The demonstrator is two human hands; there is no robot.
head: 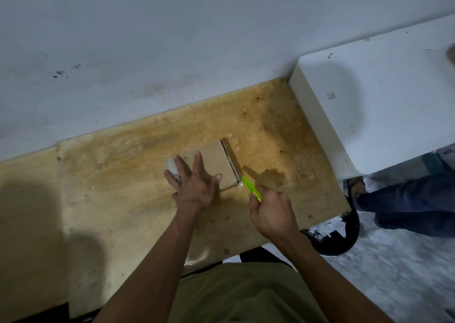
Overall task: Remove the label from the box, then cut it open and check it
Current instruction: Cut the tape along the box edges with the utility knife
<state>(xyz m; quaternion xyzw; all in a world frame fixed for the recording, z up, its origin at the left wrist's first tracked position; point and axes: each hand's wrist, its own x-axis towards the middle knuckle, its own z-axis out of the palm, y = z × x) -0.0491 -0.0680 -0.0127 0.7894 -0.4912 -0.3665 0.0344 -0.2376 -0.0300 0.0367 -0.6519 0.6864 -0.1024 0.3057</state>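
Single head-worn wide-angle view, looking forward and steeply down over the wearer's chest and forearms onto the wooden surface [123, 175]. Close range: both hands near frame centre, wall [172, 39] filling the upper half. Frame tilted, surface edge running diagonally. White ledge [381, 101] at upper right, floor [394, 273] at lower right. No second view, hence no shared region.

Box [213, 160] on table [123, 187]; cutter [251, 188] right.
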